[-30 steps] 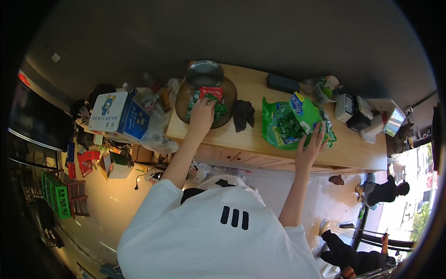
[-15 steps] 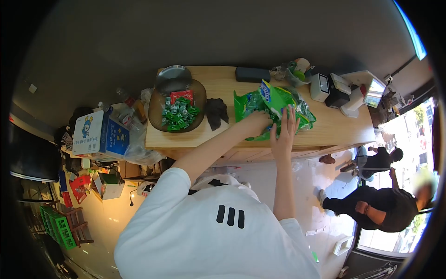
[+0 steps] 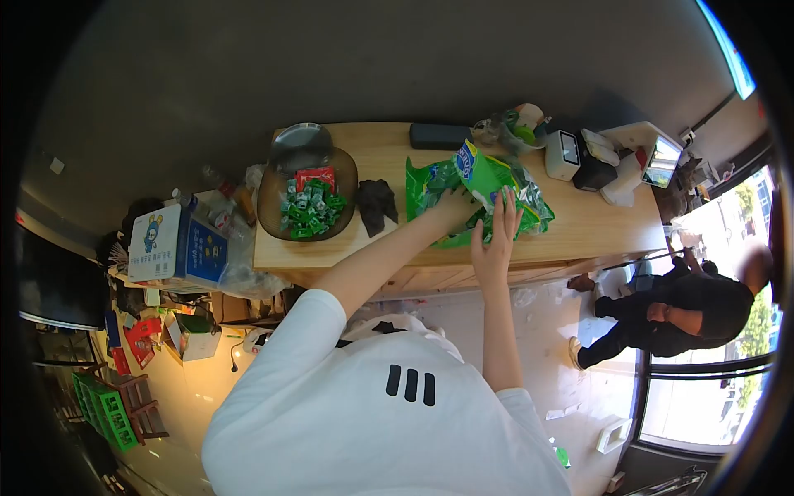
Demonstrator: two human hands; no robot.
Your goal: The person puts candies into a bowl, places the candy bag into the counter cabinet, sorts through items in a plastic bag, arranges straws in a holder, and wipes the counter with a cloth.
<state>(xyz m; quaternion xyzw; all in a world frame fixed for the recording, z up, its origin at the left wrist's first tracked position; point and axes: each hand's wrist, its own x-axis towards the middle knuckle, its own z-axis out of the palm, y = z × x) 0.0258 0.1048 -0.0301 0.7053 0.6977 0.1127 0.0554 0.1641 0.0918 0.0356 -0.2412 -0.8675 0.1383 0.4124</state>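
Note:
A large green plastic bag (image 3: pixel 496 169) with a blue-and-white logo lies on the wooden counter, and small green packets show through its clear side. My left hand (image 3: pixel 453 212) reaches into the bag's opening, its fingers mostly hidden by the plastic. Against the front of the bag rests my right hand (image 3: pixel 496 236), open, with the fingers stretched out. To the left, a brown translucent tray (image 3: pixel 271 223) holds a pile of small green wrapped packets (image 3: pixel 313 211) and a red packet (image 3: pixel 316 177). A crumpled dark cloth (image 3: pixel 377 205) lies between tray and bag.
Behind the tray stands a dark round dish (image 3: pixel 299 145). A dark case (image 3: pixel 441 135), a plastic bag with cups (image 3: pixel 521 128), and small machines (image 3: pixel 562 155) line the counter's back. A white-and-blue box (image 3: pixel 178 248) sits left. A person in black (image 3: pixel 695 310) is at the right.
The view has shifted slightly. My left hand has shifted a little within the bag opening, while my right hand stays against the bag. The people at the right have moved.

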